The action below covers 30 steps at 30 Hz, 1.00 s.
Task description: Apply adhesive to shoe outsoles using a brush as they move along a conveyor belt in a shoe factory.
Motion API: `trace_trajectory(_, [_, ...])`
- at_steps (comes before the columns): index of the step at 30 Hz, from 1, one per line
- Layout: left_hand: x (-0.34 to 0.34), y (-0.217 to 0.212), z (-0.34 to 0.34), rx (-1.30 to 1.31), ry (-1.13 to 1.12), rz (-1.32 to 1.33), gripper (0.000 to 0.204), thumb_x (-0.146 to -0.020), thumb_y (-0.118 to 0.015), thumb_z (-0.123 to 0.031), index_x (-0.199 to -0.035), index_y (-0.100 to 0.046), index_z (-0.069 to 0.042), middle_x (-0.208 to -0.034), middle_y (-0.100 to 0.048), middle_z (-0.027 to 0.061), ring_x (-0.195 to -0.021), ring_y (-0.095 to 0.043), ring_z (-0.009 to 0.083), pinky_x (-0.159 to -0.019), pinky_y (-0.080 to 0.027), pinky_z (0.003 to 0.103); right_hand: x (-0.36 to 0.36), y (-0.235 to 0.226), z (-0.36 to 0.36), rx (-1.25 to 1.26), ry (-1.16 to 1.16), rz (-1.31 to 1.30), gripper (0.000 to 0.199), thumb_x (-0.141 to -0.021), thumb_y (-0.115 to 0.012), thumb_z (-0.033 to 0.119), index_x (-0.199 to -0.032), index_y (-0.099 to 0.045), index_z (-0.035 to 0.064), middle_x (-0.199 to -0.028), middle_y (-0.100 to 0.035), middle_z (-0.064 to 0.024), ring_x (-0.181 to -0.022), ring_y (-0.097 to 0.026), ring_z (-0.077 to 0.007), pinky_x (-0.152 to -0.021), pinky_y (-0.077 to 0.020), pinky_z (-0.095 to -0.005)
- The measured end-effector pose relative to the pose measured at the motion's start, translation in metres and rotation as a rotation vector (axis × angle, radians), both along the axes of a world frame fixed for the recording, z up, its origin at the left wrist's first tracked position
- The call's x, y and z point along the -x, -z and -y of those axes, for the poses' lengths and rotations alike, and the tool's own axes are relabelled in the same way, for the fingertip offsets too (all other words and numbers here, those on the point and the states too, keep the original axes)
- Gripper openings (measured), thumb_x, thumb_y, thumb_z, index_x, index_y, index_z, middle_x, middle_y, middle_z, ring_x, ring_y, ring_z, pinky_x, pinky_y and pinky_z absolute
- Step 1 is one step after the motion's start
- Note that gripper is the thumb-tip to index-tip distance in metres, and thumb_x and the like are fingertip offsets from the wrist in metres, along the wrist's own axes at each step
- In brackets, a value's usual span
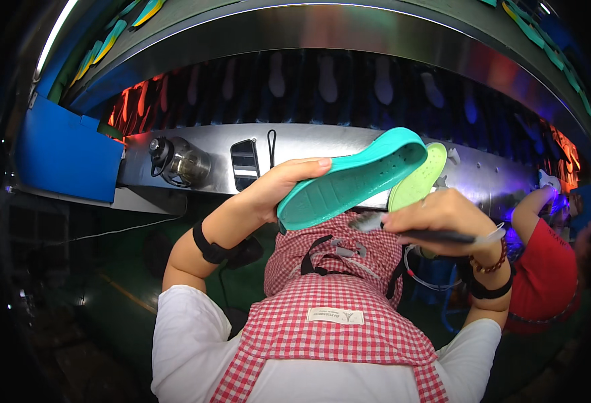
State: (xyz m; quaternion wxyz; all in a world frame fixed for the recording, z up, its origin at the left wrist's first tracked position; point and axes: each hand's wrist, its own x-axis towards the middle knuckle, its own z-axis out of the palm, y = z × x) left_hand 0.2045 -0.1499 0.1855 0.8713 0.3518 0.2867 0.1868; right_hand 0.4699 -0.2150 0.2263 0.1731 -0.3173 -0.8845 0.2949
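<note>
My left hand (278, 187) grips the side of a teal shoe sole (349, 181), tilted with its hollow inner face toward me. That inside looks wet and shiny. In my right hand (436, 218) is a brush (368, 222) with a dark handle; its bristles point left, just below the sole's lower edge. A light green shoe sole (419, 180) shows behind the teal one, above my right hand. Whether it rests on the metal bench (352, 142) or touches my hand, I cannot tell.
On the bench's left stand a clear bottle (186, 164) with a dark lid and a phone (245, 163) beside a black strap loop. Beyond runs a conveyor (295, 80) carrying several soles. A co-worker in red (550, 275) is close on the right.
</note>
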Motion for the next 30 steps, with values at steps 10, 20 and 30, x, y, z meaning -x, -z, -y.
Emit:
trace_trajectory(10, [-0.002,0.003,-0.001,-0.070,-0.110,0.029,0.045,-0.088,-0.049,-0.028,-0.121,-0.046,0.003,-0.108,-0.057,0.0144,-0.092,-0.058,0.0175,-0.078,-0.049,0.028,0.011,0.004,0.000,0.383,0.107,-0.371,0.019,-0.075,-0.064,0.005,-0.092,-0.063,-0.0028,-0.085,-0.066,-0.0126,-0.076,-0.064,-0.0173,-0.068,-0.0493,-0.0268])
trace_trajectory(20, [-0.030,0.012,0.008,-0.344,-0.261,0.000,0.043,-0.091,-0.044,-0.023,-0.127,-0.042,0.000,-0.114,-0.053,0.0102,-0.102,-0.052,0.0149,-0.089,-0.041,0.028,0.065,0.014,-0.015,0.487,0.533,-0.572,0.012,-0.082,-0.058,0.007,-0.085,-0.061,-0.0048,-0.073,-0.063,-0.0075,-0.066,-0.060,-0.0087,-0.059,-0.0490,-0.0194])
trace_trajectory(30, [-0.032,0.031,0.008,-0.338,-0.407,0.001,0.041,-0.091,-0.043,-0.019,-0.125,-0.043,0.003,-0.112,-0.054,0.0106,-0.100,-0.052,0.0152,-0.086,-0.042,0.028,0.084,0.017,-0.018,0.101,0.513,-0.454,0.010,-0.077,-0.061,0.007,-0.076,-0.062,-0.0030,-0.064,-0.061,-0.0083,-0.054,-0.055,-0.0099,-0.050,-0.0423,-0.0233])
